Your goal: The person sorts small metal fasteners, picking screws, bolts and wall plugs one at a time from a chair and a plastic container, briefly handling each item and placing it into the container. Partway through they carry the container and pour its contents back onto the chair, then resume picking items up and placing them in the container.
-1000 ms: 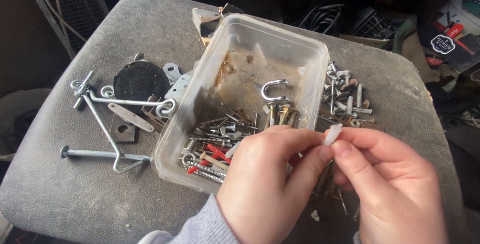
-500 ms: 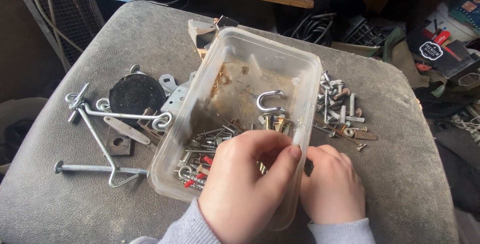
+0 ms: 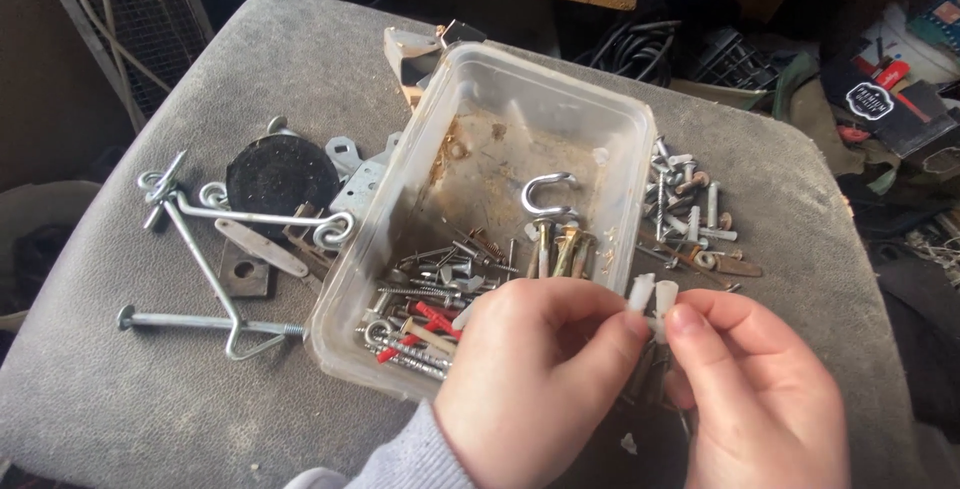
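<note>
A clear plastic tub (image 3: pixel 615 129) stands on a grey padded seat (image 3: pixel 200 59). Inside it lie screws, red wall plugs (image 3: pixel 432 317), brass bolts (image 3: pixel 560 247) and a metal U-hook (image 3: pixel 546 192). My left hand (image 3: pixel 535 379) and my right hand (image 3: pixel 755 389) meet just in front of the tub's near right corner. Between their fingertips they pinch two small white plastic wall plugs (image 3: pixel 650 297), held upright side by side.
Left of the tub lie a black round disc (image 3: pixel 280 174), long metal hook bolts (image 3: pixel 200 321) and flat brackets (image 3: pixel 262 247). A pile of screws and plugs (image 3: pixel 690 214) lies to the tub's right. Cables, bags and boxes crowd the floor behind and to the right.
Half a second ago both hands were down in the tub's near end. They have lifted out and now hold two white plugs between the fingertips.
</note>
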